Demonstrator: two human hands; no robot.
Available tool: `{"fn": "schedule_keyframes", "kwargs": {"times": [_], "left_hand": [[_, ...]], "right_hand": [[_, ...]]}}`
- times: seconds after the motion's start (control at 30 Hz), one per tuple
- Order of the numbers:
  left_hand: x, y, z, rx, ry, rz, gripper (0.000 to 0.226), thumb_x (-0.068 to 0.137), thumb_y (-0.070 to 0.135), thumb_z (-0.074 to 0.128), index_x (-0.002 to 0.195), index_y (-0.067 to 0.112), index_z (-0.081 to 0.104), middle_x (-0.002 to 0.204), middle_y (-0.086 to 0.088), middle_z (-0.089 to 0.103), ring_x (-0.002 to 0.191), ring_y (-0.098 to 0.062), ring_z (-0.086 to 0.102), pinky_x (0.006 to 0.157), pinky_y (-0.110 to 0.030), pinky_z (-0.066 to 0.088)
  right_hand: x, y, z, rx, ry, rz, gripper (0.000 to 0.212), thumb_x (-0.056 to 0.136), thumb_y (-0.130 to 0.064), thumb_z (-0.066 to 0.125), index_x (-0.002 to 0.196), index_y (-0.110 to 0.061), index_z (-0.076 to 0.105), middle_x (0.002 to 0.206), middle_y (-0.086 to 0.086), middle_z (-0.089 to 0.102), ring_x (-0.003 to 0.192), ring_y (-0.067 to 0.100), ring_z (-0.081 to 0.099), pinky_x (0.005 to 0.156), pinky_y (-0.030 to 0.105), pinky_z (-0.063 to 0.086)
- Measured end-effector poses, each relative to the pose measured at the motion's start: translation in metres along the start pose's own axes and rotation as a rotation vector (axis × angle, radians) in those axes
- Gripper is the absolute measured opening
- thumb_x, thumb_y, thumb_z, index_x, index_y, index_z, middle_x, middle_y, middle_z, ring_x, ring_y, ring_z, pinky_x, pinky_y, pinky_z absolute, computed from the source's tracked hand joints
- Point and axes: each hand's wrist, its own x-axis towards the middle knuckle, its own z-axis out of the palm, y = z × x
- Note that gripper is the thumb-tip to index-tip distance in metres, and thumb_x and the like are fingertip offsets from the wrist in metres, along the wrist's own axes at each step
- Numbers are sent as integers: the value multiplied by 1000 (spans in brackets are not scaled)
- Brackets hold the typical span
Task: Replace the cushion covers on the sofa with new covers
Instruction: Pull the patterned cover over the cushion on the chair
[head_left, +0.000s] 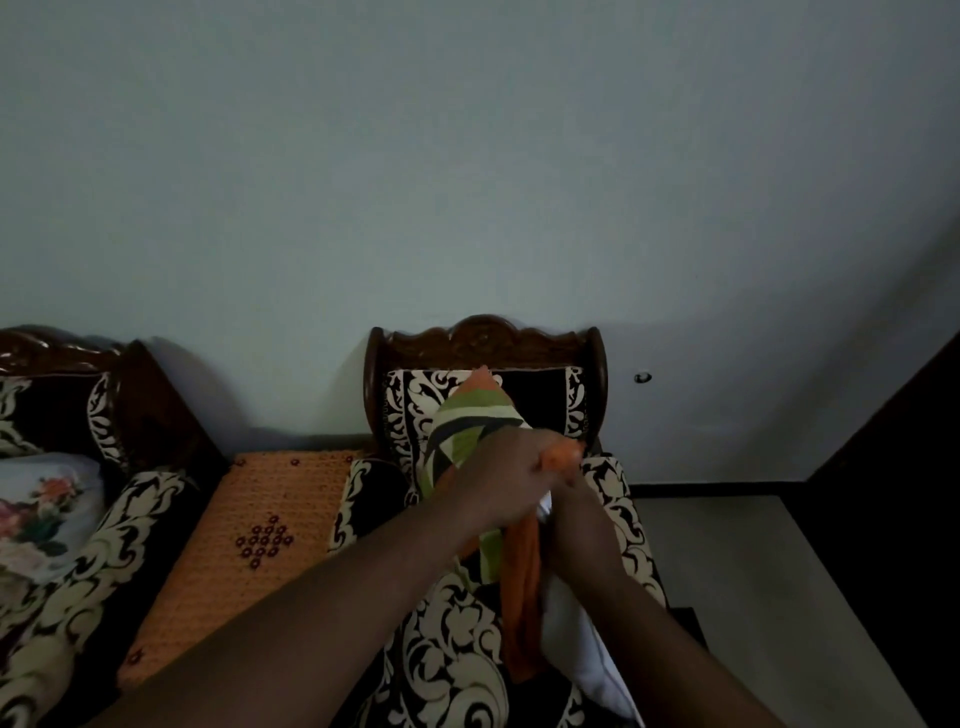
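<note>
Forearms: both reach in from the near edge and meet over the seat of the single armchair (457, 649); nothing comes closer to the camera.
Left hand (498, 486): curled over the upper part of the cushion cover (470, 434), bunching orange fabric at its far-right side, apparently to hold the cover's mouth steady while the filling moves through it.
Right hand (582, 519): just right of the left hand and touching it, fingers tucked down among the orange fabric and the white cushion insert (576, 665); dim light hides whether they pinch the insert or the cover's edge.
Cushion cover: orange with green, cream and black bands, standing up on a corner against the armchair's back, its orange tail hanging down towards the near side.
Cushion insert: plain white, showing below and to the right of the hands, lying on the seat at the near right.
Step in hand: by my reading the insert and cover are being worked apart or together at the opening; which of the two I cannot tell.
Armchair: carved dark wood top rail, black and cream scroll upholstery, set against the far wall.
Side table (249, 540): left of the armchair, under an orange mat with dark beads.
Second sofa (104, 519): far left, same upholstery, carrying a floral cushion (41, 509).
</note>
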Motion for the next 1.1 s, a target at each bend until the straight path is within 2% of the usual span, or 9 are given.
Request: {"fn": "schedule_keyframes", "kwargs": {"times": [0.07, 0.17, 0.27, 0.33, 0.53, 0.73, 0.83, 0.97, 1.1], "left_hand": [[-7, 6, 8, -68, 78, -2, 18, 101, 40, 58, 88, 37, 69, 84, 12, 70, 77, 0, 65, 70, -29, 52], [-16, -12, 6, -197, 284, -137, 45, 93, 63, 57, 129, 35, 61, 122, 12, 68, 109, -4, 64, 97, -38, 53], [-44, -35, 19, -94, 204, -271, 101, 66, 90, 61, 146, 35, 32, 142, 9, 51, 124, -12, 54, 100, -39, 50], [-67, -54, 37, 86, 84, -335, 110, 59, 93, 63, 145, 33, 29, 140, 9, 47, 125, -13, 52, 98, -39, 50], [-87, -90, 57, 205, -37, -343, 61, 91, 80, 41, 126, 32, 57, 110, 8, 70, 99, -13, 68, 82, -31, 54], [-96, -53, 58, 28, -151, -141, 27, 101, 46, 49, 78, 31, 50, 74, 1, 67, 66, -15, 64, 63, -35, 50], [-95, -33, 69, 175, -57, 32, 34, 94, 58, 52, 77, 29, 47, 69, 3, 60, 61, -16, 58, 59, -37, 48], [-76, -41, 52, 319, 163, -187, 50, 78, 78, 57, 96, 32, 48, 77, 12, 59, 68, -11, 59, 58, -31, 46], [-52, -64, 26, 417, 222, -142, 26, 91, 48, 61, 84, 28, 45, 68, 9, 50, 68, -21, 62, 54, -32, 39]], "right_hand": [[3, -4, -2, 92, 63, 60, 49, 87, -50, 39, 122, -23, 61, 113, 3, 62, 95, 22, 64, 76, 40, 56], [8, -2, -6, 172, 163, 123, 57, 87, -36, 64, 141, -22, 52, 122, 4, 58, 101, 21, 60, 79, 36, 52], [12, 3, -11, 324, 312, 206, 55, 89, -36, 65, 140, -19, 52, 127, 6, 60, 109, 21, 60, 85, 35, 48], [15, 3, -19, 438, 401, 247, 51, 87, -37, 62, 134, -21, 54, 124, 3, 64, 112, 20, 61, 89, 32, 50], [26, -3, -39, 709, 625, 273, 49, 78, -23, 70, 124, -22, 53, 108, -15, 61, 91, -10, 60, 75, 2, 42], [48, -15, -50, 867, 978, 384, 23, 100, -35, 59, 118, -20, 58, 104, -4, 69, 90, 9, 68, 79, 27, 56], [64, -4, -52, 872, 933, 549, 34, 98, -50, 45, 98, -20, 61, 90, 2, 65, 83, 15, 63, 80, 36, 52], [63, -3, -36, 1011, 738, 521, 30, 95, -38, 58, 118, -21, 50, 114, 4, 64, 101, 22, 64, 89, 40, 54], [63, -3, -33, 1062, 633, 487, 48, 87, -27, 72, 128, -22, 47, 117, 2, 66, 104, 21, 68, 84, 37, 60]]}}
